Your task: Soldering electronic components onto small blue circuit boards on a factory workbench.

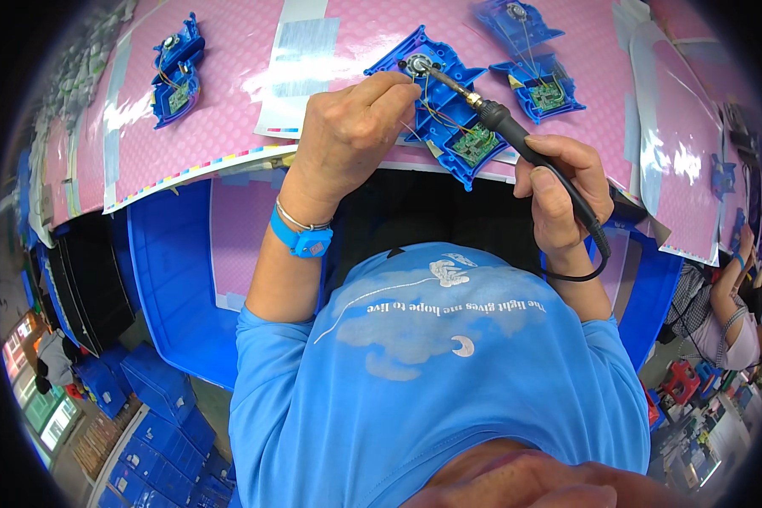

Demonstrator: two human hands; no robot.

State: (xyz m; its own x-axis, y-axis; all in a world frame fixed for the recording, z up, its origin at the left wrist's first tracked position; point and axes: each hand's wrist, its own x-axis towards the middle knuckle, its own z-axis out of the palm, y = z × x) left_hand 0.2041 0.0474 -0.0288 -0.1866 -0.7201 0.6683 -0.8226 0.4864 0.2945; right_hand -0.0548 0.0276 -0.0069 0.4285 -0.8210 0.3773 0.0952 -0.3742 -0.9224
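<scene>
My right hand (565, 182) grips a black-handled soldering iron (506, 127). The iron's metal tip reaches a small round speaker (418, 65) set in an opened blue plastic housing (449, 106). Close beside the speaker, my left hand (360, 118) is closed in a pinch; a thin wire shows at its fingers, though its ends are hidden. Coloured leads run down from the speaker to a green circuit board (476, 144) in the near part of the housing. On my left wrist sits a blue strap (300, 235).
Another opened blue housing (176, 72) lies at the far left, and more (540, 85) lie to the right. Pink patterned sheets (220, 80) cover the table. A blue bin (169, 279) stands below its edge. At the right, another person's arm (731, 279) shows.
</scene>
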